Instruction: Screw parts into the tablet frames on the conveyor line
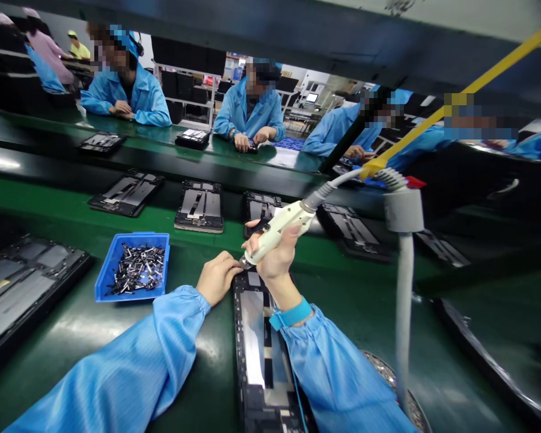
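My right hand (pixel 275 255) is wrapped round a white electric screwdriver (pixel 279 228), its tip pointing down at the top left corner of an open black device chassis (pixel 261 355) lying lengthwise before me. My left hand (pixel 216 276) rests curled at that same corner, fingers tucked beside the tip; whether it pinches anything is hidden. A grey hose and a coiled cable (pixel 403 282) lead from the tool up to a yellow bar (pixel 473 90).
A blue tray (pixel 133 267) of small metal parts sits to the left. Several more chassis (pixel 199 207) lie on the green conveyor. A larger chassis (pixel 18 288) is at far left. People in blue coats (pixel 252 108) work across the line.
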Demonstrator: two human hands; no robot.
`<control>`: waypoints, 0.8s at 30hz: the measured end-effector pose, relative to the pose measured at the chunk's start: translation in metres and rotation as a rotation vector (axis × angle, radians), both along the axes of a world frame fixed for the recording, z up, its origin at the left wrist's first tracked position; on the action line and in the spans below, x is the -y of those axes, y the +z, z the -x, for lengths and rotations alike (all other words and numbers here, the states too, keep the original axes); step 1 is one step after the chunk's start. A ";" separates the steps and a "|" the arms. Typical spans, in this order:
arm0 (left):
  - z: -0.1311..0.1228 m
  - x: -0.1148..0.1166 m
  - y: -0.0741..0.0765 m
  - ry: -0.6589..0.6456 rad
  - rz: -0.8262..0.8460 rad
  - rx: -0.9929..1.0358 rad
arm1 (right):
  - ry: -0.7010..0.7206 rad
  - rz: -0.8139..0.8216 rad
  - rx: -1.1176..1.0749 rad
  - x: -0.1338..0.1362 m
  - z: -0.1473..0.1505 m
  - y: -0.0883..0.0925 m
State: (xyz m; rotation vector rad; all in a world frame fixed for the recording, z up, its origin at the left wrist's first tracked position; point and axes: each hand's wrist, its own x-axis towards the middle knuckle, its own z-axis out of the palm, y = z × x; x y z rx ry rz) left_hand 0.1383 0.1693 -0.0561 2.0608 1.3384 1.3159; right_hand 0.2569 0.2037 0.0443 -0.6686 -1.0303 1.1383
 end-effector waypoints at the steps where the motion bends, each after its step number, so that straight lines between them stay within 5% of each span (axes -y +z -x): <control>1: 0.000 0.000 0.000 -0.001 0.004 0.001 | 0.000 0.000 0.004 0.000 0.000 0.000; 24: 0.000 0.001 0.003 -0.055 0.123 0.054 | -0.031 0.030 -0.035 -0.001 0.000 0.001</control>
